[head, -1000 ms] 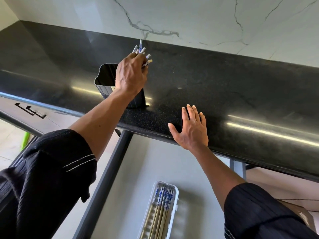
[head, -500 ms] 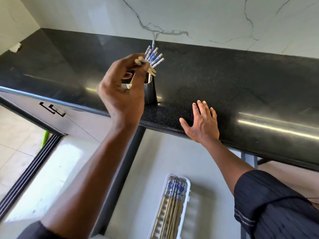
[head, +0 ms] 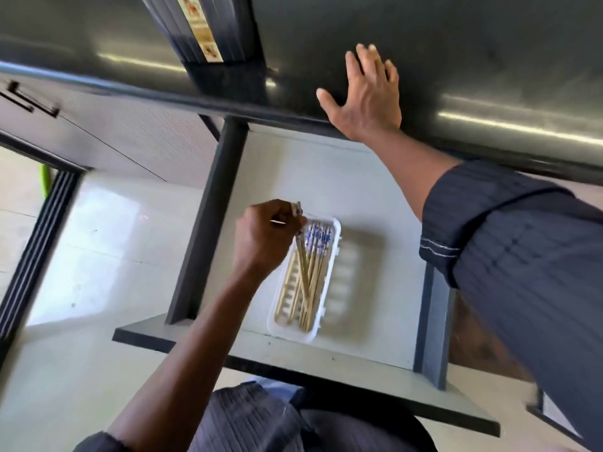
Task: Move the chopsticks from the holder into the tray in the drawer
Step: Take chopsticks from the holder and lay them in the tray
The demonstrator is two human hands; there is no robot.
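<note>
Several chopsticks (head: 311, 272) already lie lengthwise in the white tray (head: 330, 288), which sits on the pale floor of the open drawer (head: 359, 197) toward its near edge. Just left of the tray's far end, the left hand (head: 266, 236) is closed on a small bunch of chopsticks by their patterned tops, the plain ends slanting down into the tray across the ones lying there. They look light, thin and stiff, smooth enough to slide and roll against each other, so a pinch near the tops, as here, should keep them bundled; laid down level they would likely settle better than dropped. Farther off, the right hand (head: 367, 93) rests flat with fingers spread on the near edge of the dark counter (head: 489, 44). The holder (head: 208, 27) stands on the counter to the far left. Half a second ago the left hand was up at the holder lifting this bunch out; it has since come down to the tray, while the right hand has stayed put.
</note>
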